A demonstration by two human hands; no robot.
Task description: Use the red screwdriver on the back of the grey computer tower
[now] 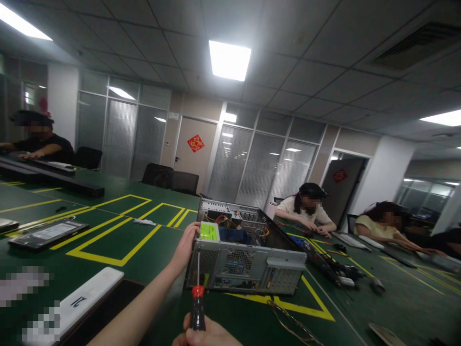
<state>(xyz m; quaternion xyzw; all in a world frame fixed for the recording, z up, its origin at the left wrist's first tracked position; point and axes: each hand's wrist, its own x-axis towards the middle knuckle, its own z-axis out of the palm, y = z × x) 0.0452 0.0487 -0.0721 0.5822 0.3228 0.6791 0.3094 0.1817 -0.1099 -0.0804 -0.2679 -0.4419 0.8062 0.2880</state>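
An open computer case [252, 269] lies on its side on the green table, its back panel towards me. Inside its left rear corner sits a power supply [209, 231] with a bright green label; wires and a fan grille show beside it. My left hand [186, 247] grips the case's left corner, fingers over the edge against the power supply. Low in front of the case, my right hand [209, 334] is closed around a screwdriver [198, 307] with a black and red handle. Its shaft points up before the back panel; whether the tip touches is unclear.
A hard drive [48, 233] and a white bar [82, 298] lie to the left. Cables [291, 322] are at the front right, dark parts [331, 264] right of the case. Several people sit around the table, one [306, 209] behind the case to the right.
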